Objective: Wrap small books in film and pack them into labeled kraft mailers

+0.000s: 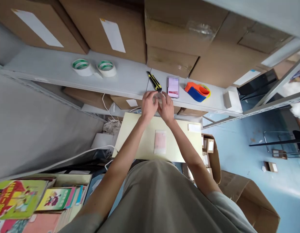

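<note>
At the front edge of the grey shelf, my left hand [149,105] and my right hand [166,107] meet with fingertips close together. The fingers of both are bent inward in a pinch. Something small and pale may be between them, but it is too small to name. Just beyond the fingertips lies a black and yellow utility knife [154,81]. A phone [173,87] with a lit screen rests right of it, close to my right fingers. Below my hands, a pale pink and white packet [160,141] lies flat on the cream tabletop [137,137].
Two tape rolls [82,67] stand on the shelf [130,77] at left. An orange and blue tape dispenser [198,92] and a small white box [229,99] sit at right. Large cartons [174,35] line the back. Books [55,199] fill the lower left; an open carton [251,197] stands lower right.
</note>
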